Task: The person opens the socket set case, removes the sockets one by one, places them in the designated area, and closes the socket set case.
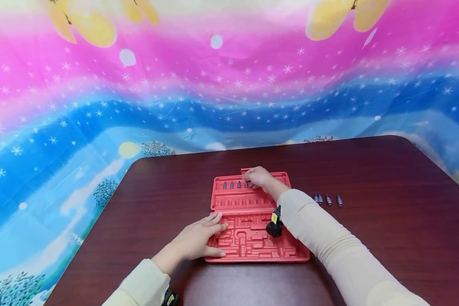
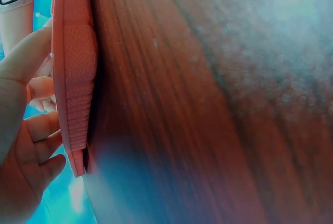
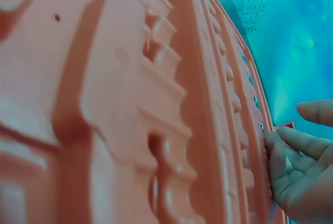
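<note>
Left fingers point(image 1: 216, 229) spread on red case point(image 1: 252, 248), right fingers point(image 1: 249, 174) beside its dark bits point(image 1: 232, 185), grip unclear

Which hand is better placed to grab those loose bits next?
Probably the right hand: the loose bits lie on its side of the red case, near the right sleeve, while the left hand rests on the opposite edge.

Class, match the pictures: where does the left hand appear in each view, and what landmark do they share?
Head: the left hand, lower half, left of centre.
Left wrist: along the left edge.
Right wrist: not in it.
Shared landmark: the red case.
</note>
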The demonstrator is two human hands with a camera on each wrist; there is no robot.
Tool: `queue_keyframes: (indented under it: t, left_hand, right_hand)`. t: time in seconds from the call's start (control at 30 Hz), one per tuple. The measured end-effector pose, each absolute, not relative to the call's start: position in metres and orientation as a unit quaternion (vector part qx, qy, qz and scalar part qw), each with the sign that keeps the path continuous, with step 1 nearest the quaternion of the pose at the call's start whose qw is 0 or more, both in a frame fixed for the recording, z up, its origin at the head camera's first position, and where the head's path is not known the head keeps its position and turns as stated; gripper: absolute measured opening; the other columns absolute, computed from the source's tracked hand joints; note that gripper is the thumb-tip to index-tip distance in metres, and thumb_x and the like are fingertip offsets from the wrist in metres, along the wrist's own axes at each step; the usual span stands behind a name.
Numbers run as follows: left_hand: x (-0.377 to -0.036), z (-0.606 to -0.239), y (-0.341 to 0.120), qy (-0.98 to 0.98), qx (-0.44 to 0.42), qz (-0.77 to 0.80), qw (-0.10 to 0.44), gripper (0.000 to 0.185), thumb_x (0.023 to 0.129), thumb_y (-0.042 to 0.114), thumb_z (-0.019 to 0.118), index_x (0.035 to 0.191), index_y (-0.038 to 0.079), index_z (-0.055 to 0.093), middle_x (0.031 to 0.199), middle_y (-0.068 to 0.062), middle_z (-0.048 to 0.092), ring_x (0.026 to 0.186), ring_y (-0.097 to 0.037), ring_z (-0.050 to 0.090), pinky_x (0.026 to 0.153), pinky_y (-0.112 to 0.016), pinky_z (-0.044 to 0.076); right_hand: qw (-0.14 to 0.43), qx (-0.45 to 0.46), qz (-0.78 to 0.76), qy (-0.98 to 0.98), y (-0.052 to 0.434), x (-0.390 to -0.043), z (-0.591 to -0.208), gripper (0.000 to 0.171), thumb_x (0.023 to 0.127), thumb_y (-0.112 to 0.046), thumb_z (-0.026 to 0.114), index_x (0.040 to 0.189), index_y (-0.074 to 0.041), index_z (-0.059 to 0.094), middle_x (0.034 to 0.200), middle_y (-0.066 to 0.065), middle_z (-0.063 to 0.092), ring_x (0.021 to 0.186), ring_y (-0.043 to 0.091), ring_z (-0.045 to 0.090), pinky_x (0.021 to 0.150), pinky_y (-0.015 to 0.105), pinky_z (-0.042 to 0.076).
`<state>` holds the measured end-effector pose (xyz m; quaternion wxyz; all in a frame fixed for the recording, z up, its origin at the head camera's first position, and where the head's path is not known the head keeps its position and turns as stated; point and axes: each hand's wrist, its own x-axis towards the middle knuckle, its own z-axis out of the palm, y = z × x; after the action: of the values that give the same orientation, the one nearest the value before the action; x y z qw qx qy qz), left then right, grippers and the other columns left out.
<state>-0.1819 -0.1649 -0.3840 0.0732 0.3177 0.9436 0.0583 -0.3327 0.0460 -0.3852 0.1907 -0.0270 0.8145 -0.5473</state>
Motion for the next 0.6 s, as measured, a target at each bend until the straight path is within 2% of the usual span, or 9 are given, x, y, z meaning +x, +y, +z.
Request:
queue_keyframes:
  t: [0.17, 0.33, 0.47, 0.6]
  left_hand:
    - [-0.181, -0.385, -0.164, 0.943, 0.315, 0.064, 0.079, 0.068, 0.070, 0.055, 0.060, 0.124, 0.015, 0.049, 0.134, -0.010, 0.033, 0.125, -0.023, 0.024, 0.095, -0.037, 0.030]
    - [-0.181, -0.386, -0.165, 0.944, 0.316, 0.065, 0.076, 0.068, 0.070, 0.055, 0.059, 0.124, 0.015, 0.049, 0.134, -0.010, 0.034, 0.125, -0.022, 0.025, 0.095, -0.037, 0.030]
    - [-0.180, -0.386, -0.165, 0.943, 0.318, 0.066, 0.073, 0.068, 0.070, 0.056, 0.058, 0.124, 0.015, 0.049, 0.134, -0.010, 0.034, 0.125, -0.022, 0.025, 0.095, -0.037, 0.029]
    - [-0.181, -0.386, -0.166, 0.942, 0.320, 0.066, 0.069, 0.068, 0.071, 0.057, 0.057, 0.123, 0.015, 0.050, 0.134, -0.010, 0.034, 0.125, -0.023, 0.026, 0.095, -0.037, 0.029]
  right_hand:
    - [0.166, 0.005, -0.567, 0.807, 0.041, -0.334, -0.389, 0.019, 0.087, -0.010, 0.047, 0.096, 0.004, 0.058, 0.068, 0.008, 0.048, 0.061, 0.017, 0.044, 0.056, 0.025, 0.038]
    - [0.154, 0.027, -0.573, 0.804, 0.036, -0.338, -0.390, 0.017, 0.086, -0.007, 0.049, 0.091, 0.004, 0.061, 0.066, 0.007, 0.046, 0.057, 0.017, 0.042, 0.054, 0.026, 0.037]
    - [0.156, 0.026, -0.562, 0.812, 0.033, -0.339, -0.387, 0.016, 0.084, -0.007, 0.051, 0.090, 0.003, 0.062, 0.065, 0.007, 0.050, 0.056, 0.017, 0.047, 0.052, 0.025, 0.039]
    - [0.166, 0.006, -0.528, 0.833, 0.030, -0.338, -0.383, 0.015, 0.083, -0.008, 0.052, 0.075, 0.004, 0.059, 0.060, 0.007, 0.050, 0.055, 0.016, 0.051, 0.051, 0.024, 0.041]
